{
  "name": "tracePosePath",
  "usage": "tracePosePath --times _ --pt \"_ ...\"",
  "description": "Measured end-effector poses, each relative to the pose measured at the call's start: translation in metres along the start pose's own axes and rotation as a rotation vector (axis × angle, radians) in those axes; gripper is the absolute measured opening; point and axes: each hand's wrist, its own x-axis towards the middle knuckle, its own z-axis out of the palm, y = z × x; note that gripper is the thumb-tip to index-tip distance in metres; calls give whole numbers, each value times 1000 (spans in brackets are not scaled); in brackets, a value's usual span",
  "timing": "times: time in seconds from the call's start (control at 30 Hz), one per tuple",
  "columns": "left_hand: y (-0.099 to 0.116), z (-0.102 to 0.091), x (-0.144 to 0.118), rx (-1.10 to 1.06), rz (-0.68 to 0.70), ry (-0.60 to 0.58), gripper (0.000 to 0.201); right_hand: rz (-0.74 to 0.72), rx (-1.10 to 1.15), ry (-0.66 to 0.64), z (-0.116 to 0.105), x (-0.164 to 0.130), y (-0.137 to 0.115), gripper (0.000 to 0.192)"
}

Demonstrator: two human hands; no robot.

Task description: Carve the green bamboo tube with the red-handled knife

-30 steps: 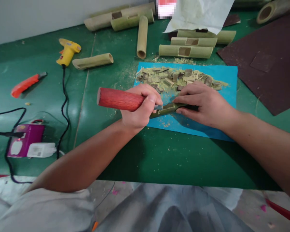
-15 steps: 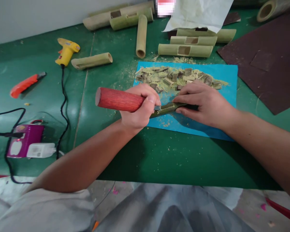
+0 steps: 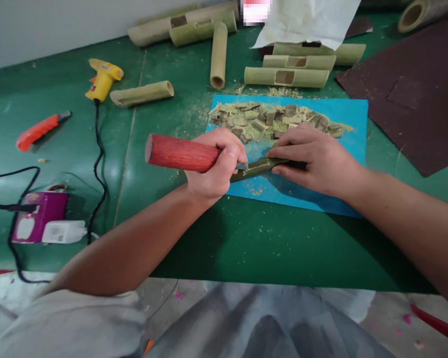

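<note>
My left hand is closed around a chisel with a thick red wooden handle. Only a short bit of its metal blade shows past my fingers, at a dark green bamboo piece. My right hand grips that bamboo from above, thumb on the near side and fingers on the far side. A pale cut mark runs along the bamboo's top. Beneath lies a blue sheet, where bamboo chips and shavings are heaped beyond my hands.
Bamboo tubes with cut windows lie at the back. On the left are a yellow glue gun, an orange utility knife, a purple power strip and black cords. A brown sheet covers the right side.
The chisel and my left hand have shifted very slightly left. My right hand and the bamboo look unmoved.
</note>
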Motion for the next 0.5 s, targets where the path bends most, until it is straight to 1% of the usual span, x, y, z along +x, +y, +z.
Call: tracePosePath --times 0.17,0.3,0.4,0.5 --pt "0 0 2 4 -48 -1 37 -3 -6 14 0 0 -1 30" --pt "3 1 4 -14 -6 -39 36 0 -10 7 1 -1 1 29" --pt "7 2 5 8 -8 -68 34 0 -10 4 1 -1 1 29" --pt "10 5 5 11 -55 -28 35 -9 -15 18 2 0 1 29"
